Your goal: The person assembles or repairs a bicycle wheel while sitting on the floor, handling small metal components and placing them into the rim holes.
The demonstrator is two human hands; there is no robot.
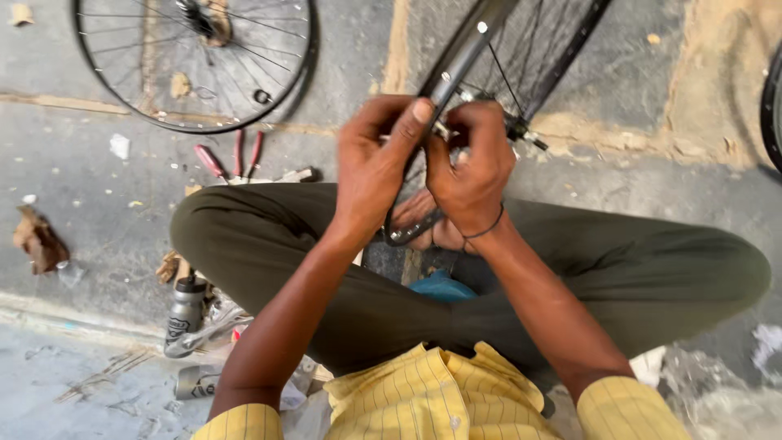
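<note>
I sit cross-legged on the ground with a black bicycle wheel (562, 33) standing in front of my knees. My left hand (376, 163) grips the wheel's black rim (464, 53), thumb pressed along it. My right hand (471, 167) is closed around the rim's lower part beside the left hand, next to the hub axle (525, 134). Both hands touch each other. A thin black band circles my right wrist. The part of the rim under my fingers is hidden.
A second spoked wheel (195, 61) lies at the upper left. Red-handled pliers (244, 155) and a red-handled screwdriver (213, 163) lie beside my left knee. A grey bottle (186, 314) and a can (195, 381) sit at the lower left. Another tyre edge (772, 106) shows at the right.
</note>
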